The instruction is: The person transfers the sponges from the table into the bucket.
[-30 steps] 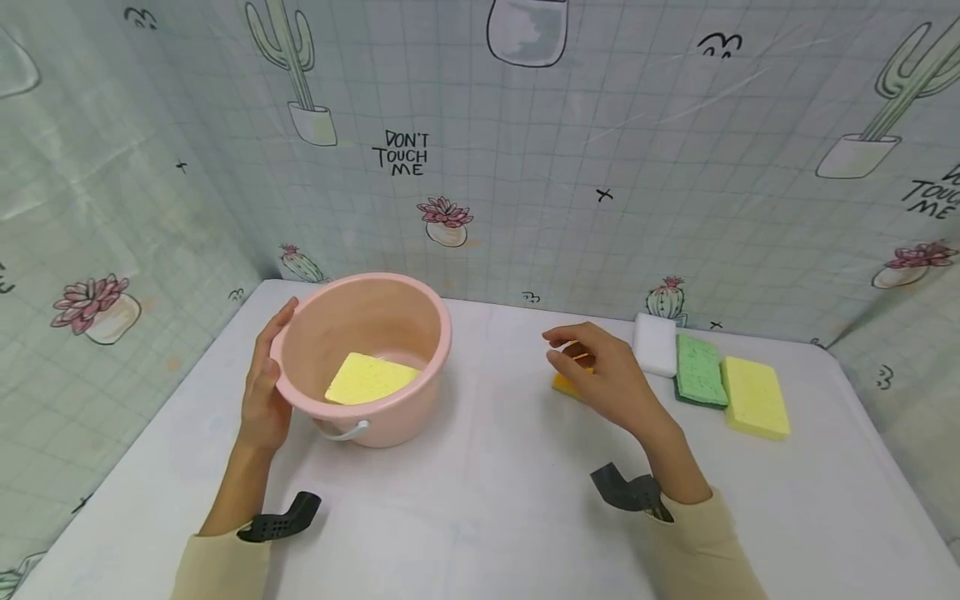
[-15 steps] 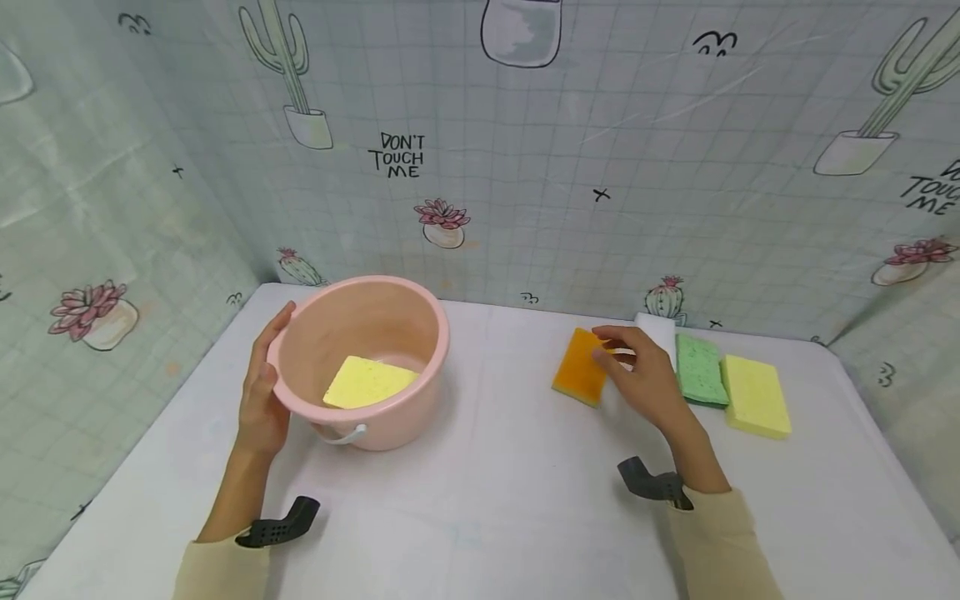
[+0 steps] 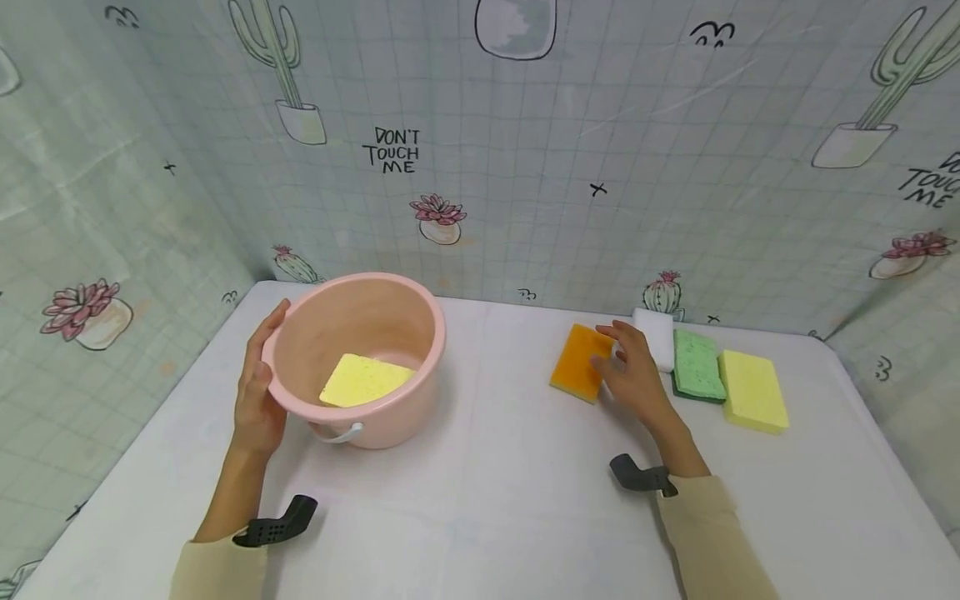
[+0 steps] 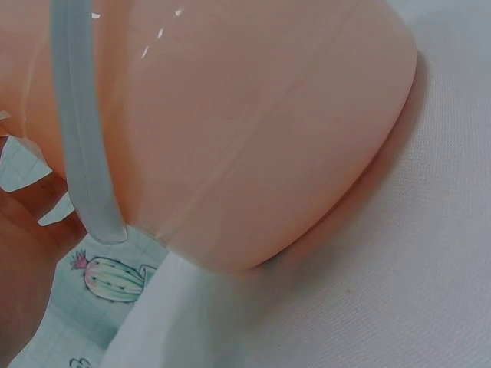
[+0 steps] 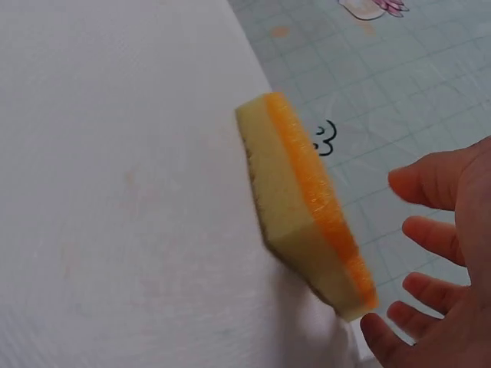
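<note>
My left hand (image 3: 258, 408) lies along the outside of a pink bucket (image 3: 397, 425), its fingers fairly straight and touching just at the rim. Inside the bucket sits a yellow sponge (image 3: 365, 381). My right hand (image 3: 630, 371) hovers at the right edge of an orange-topped sponge (image 3: 577, 364), thumb and fingers apart. The right wrist view shows that sponge (image 5: 284, 192) lying on the table with its pale side facing the camera, and the fingers spread beside it. In the left wrist view the bucket's light grey handle (image 4: 80, 130) hangs down near the hand.
To the right of my right hand lie a white sponge (image 3: 655, 337), a green sponge (image 3: 697, 365) and a yellow sponge (image 3: 753, 392) in a row. A cactus-print cloth (image 3: 495, 150) hangs behind the white table (image 3: 480, 500).
My right hand moves off the orange-topped sponge to the right, then drifts slightly back to the left toward its edge. The left hand and bucket stay in place.
</note>
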A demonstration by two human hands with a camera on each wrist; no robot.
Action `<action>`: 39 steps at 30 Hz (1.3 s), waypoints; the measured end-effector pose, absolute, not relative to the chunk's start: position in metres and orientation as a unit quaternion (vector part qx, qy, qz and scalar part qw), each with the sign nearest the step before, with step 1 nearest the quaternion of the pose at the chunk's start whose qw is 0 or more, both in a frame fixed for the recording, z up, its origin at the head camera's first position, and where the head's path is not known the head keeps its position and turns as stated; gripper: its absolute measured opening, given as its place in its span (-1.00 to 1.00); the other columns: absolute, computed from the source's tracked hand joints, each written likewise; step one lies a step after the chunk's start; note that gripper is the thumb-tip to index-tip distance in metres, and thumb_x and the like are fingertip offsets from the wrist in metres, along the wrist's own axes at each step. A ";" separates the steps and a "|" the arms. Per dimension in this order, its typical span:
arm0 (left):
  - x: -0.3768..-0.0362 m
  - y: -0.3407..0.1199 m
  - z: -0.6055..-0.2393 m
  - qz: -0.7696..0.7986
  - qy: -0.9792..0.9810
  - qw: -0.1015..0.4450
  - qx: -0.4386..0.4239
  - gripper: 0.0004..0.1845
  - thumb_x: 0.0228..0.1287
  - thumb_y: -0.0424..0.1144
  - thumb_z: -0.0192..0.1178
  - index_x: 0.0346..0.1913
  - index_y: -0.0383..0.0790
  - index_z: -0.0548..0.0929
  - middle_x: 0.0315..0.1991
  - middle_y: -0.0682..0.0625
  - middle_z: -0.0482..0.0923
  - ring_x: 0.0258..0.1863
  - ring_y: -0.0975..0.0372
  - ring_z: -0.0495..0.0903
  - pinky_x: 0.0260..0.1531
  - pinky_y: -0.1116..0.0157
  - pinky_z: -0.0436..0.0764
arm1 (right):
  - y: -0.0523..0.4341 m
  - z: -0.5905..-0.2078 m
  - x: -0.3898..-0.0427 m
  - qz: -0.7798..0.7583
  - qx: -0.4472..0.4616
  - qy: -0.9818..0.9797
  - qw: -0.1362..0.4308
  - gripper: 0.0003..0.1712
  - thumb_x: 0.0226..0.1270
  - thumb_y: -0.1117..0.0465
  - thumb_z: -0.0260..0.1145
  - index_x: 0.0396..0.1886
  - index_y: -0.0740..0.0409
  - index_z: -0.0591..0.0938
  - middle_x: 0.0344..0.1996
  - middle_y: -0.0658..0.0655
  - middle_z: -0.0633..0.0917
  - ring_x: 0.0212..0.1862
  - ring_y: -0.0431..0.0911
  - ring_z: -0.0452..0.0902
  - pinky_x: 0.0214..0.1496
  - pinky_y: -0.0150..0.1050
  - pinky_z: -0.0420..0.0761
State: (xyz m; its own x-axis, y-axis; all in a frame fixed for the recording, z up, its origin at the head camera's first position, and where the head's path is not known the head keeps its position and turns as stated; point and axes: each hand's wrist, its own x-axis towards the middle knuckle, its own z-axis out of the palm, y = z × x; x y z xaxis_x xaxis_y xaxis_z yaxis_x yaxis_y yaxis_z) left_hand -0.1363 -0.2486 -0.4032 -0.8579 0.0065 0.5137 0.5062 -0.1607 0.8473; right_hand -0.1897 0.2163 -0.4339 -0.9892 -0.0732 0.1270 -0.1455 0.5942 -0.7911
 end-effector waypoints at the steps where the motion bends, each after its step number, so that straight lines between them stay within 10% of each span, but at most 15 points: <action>1: -0.137 -0.249 -0.403 -0.735 -0.623 0.171 -0.205 -0.34 0.36 -0.08 -0.08 0.47 -0.21 0.12 0.48 -0.17 -0.02 0.39 0.00 0.03 0.25 0.32 0.30 | 0.217 -0.435 -0.191 0.442 0.066 -0.894 0.039 -0.47 0.38 0.28 0.17 0.32 0.24 0.35 0.43 0.30 0.08 0.37 0.23 0.10 0.33 0.13 0.20; 39: -0.136 -0.249 -0.403 -0.736 -0.626 0.170 -0.194 -0.34 0.34 -0.10 -0.07 0.47 -0.20 0.13 0.48 -0.17 -0.04 0.38 0.01 0.06 0.20 0.35 0.36 | 0.243 -0.435 -0.182 0.415 0.123 -0.901 -0.019 -0.39 0.32 0.12 0.31 0.33 0.13 0.38 0.32 0.27 0.26 -0.06 0.11 0.42 -0.04 -0.05 0.52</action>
